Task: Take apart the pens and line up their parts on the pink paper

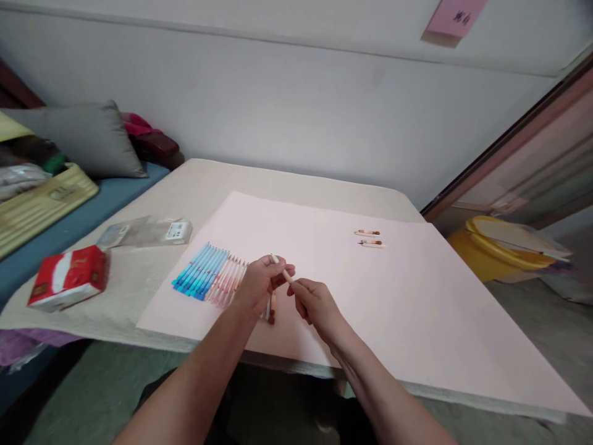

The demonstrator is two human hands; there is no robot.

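My left hand (pixel 264 278) grips a slim pale pen (pixel 281 269) between thumb and fingers, and its upper end points away to the left. At the lower end of the same pen, the fingertips of my right hand (pixel 314 303) pinch it. Just left of my hands lies a row of blue pens (pixel 200 272), followed by a row of pink pens (pixel 227 278) partly hidden by my left hand. A brown-topped pen (pixel 272 309) shows beneath my left wrist. Farther right, brown-topped pens (pixel 370 243) lie in two small groups with pale parts beside them.
A pink sheet (pixel 407 309) covers much of the table (pixel 204 176). At left sit a red tissue pack (pixel 69 277) and a clear plastic package (pixel 148 232). A grey cushion (pixel 92 139) rests behind them. A yellow bin (pixel 486 250) stands on the floor at right.
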